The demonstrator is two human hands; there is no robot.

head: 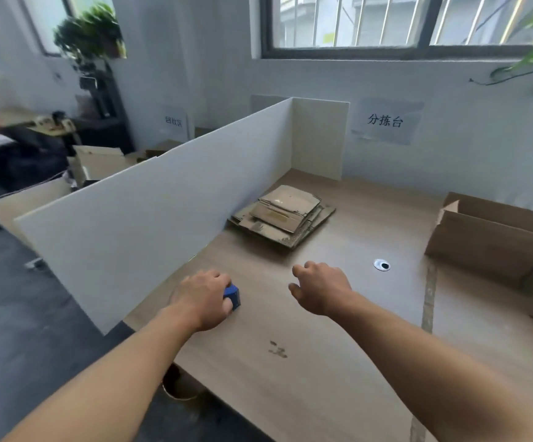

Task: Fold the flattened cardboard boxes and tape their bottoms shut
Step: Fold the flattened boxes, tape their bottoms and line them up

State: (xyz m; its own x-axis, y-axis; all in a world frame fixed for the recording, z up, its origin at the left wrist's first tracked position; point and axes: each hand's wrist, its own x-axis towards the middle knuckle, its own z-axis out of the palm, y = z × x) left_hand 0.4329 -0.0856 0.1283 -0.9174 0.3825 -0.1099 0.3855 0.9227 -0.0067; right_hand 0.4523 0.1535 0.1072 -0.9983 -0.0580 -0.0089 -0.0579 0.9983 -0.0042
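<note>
Pale wood surface [322,362] beneath a barred window [386,20], fenced on the left by a white divider [163,212]. Far along that divider, a stack of flattened boxes [282,218], lying flat and untouched. At the right edge, an open box [488,240], standing with its flaps up. Near left, left grip [201,299] curled round a small blue object [232,296], probably the tape dispenser, either on the surface or just above it; cannot tell which. Right grip [321,290] empty, fingers loosely curled, hovering between the blue object and a round cable hole [381,265], well short of the stack.

Looks like the fetching of the next flat box. Reach with the empty right grip to the far stack and take only the top sheet, pinching an overhanging edge without dragging those beneath. Slide it near before opening. Park the blue object within reach on the left, freeing both grips for squaring the walls. Push opposite corners until square, fold the short flaps first, then the long ones, and press them flush before taping along the seam. Watch for two sheets lifting together.
</note>
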